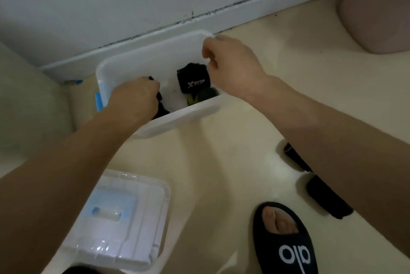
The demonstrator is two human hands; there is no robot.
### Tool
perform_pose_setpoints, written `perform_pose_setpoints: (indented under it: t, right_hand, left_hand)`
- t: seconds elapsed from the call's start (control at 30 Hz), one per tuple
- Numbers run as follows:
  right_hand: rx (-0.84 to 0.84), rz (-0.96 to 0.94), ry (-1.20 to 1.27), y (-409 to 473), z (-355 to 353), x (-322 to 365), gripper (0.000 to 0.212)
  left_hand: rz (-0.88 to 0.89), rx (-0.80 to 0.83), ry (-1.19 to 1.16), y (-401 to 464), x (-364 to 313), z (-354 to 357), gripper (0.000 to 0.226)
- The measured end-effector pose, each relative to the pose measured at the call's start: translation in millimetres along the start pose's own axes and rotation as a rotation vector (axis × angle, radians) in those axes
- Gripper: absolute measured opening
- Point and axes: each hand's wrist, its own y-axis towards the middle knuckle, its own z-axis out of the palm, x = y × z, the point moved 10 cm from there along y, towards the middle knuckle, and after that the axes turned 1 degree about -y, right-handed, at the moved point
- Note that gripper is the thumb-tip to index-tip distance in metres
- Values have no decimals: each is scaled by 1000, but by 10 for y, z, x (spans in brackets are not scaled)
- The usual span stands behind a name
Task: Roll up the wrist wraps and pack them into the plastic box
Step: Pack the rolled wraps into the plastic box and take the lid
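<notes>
A white plastic box stands on the floor by the wall. Inside it lies a rolled black wrist wrap with white lettering, and a dark green-yellow item sits just in front of it. My left hand is down in the box's left part, fingers curled round another black wrap, mostly hidden under the hand. My right hand hovers over the box's right rim with loosely curled fingers, right beside the lettered wrap; whether it touches it is unclear. Two black wraps lie on the floor under my right forearm.
The box's clear lid with a blue handle lies on the floor at the lower left. A foot in a black slipper is at the lower right. A pinkish rounded object stands at the upper right. The wall skirting runs behind the box.
</notes>
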Motion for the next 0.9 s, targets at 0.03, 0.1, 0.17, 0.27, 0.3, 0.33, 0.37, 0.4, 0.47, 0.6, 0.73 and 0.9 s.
perform_pose_setpoints:
  t: [0.03,0.1,0.17,0.27,0.3,0.33,0.37,0.4,0.47,0.6,0.73,0.9]
  right_hand:
    - [-133,60,76,-121,-221,-234,26]
    - [-283,249,147,-430,-522,-854,29]
    - [-174,491,113,-765,-525,-1535,32]
    - [373,718,29,-1432,-39,-2187,32]
    - [540,730,-3,-1667,120,-2291,33]
    - [681,732,-28,-1907,256,-2344,35]
    - [797,741,-42,-2121,360,-2369,40]
    - [892,749,-48,-2310,441,-2371,47]
    - [1027,739,-50,-2634,566,-2346,59]
    - [1136,721,-13,-3071,796,-2261,79]
    - [1166,672,80,-3225,993,-2089,66]
    - [1119,735,197,-3057,875,-2120,35]
  left_hand:
    - [46,-116,-34,-48,-235,-222,15]
    - [199,-237,-81,-227,-938,-551,20]
    - [400,-188,-120,-467,-1803,-580,26]
    - [608,-21,-169,-704,-2824,-154,42]
    - [657,-14,-164,-722,-3038,-2,51]
    - [689,-12,-134,-741,-3209,132,62]
    - [695,-5,-64,-742,-3332,267,72]
    - [700,9,29,-744,-3430,389,80]
    - [752,85,156,-782,-3639,614,81]
    - [807,172,322,-723,-3938,814,77]
    - [790,144,269,-576,-4062,869,63]
    - [659,171,149,-492,-3818,894,45]
